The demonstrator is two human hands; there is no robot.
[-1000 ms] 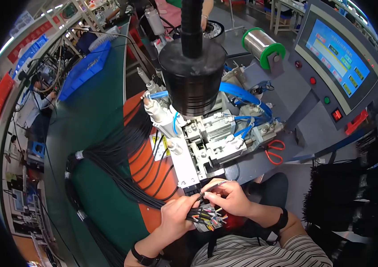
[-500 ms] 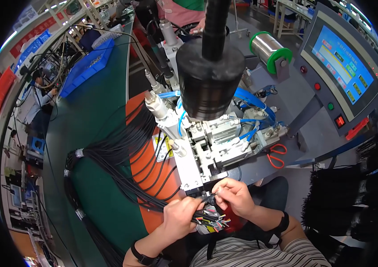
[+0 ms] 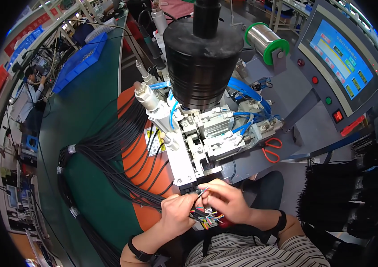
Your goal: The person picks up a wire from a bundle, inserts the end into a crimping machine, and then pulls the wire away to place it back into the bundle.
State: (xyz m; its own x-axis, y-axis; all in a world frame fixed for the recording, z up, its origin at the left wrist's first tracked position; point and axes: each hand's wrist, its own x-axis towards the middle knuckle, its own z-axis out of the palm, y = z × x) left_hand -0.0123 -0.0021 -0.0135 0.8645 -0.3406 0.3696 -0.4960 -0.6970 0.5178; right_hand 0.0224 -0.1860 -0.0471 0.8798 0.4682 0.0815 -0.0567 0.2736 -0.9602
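Note:
My left hand [image 3: 176,214] is closed around black cables near their stripped ends, just in front of the machine. Close beside it, the fingertips of my right hand [image 3: 228,203] pinch thin coloured wires [image 3: 203,192] at the end of one cable. Below both hands more stripped ends fan out, with red, yellow, green and white wires [image 3: 212,219]. The black cables [image 3: 109,153] run off to the left across an orange surface [image 3: 129,109]. Right above my hands is the front of a metal machine [image 3: 180,167] with blue air tubes [image 3: 246,91].
A black cylinder [image 3: 204,58] hangs over the machine. Red-handled scissors [image 3: 272,150] lie right of it. Farther back stand a solder wire spool [image 3: 262,38] and a touchscreen panel [image 3: 342,58]. A blue tray [image 3: 80,62] rests on the green table [image 3: 75,115]. Black cable bundles [image 3: 331,191] hang at right.
My right fingers have shifted slightly left, and a blue and white wire now shows between my hands. A dark part seen between them before no longer shows. The whole view has shifted a little.

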